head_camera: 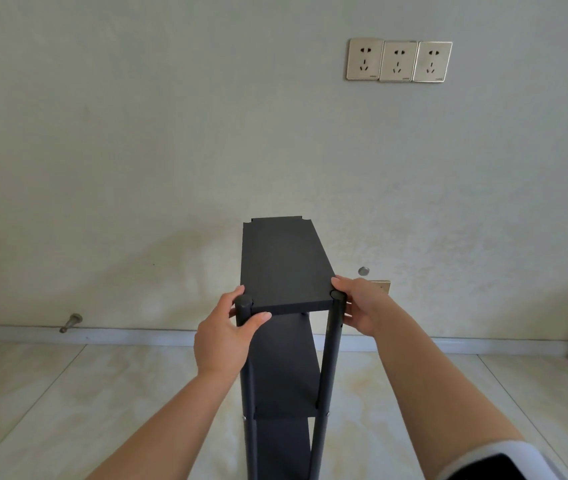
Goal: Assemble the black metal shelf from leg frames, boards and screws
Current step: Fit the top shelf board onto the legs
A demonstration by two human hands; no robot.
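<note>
Upright shelf [284,306] on the floor [68,393] — left hand [227,336] and right hand [362,306] each grasp a near leg top; top board [282,261] runs lengthwise away toward the wall [137,133].

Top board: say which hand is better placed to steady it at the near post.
Left. The left hand grips the near left post, thumb on the top board; the right hand only touches its corner.

Black shelf [284,265], gold sockets [398,61], pale cream wall [137,133].
</note>
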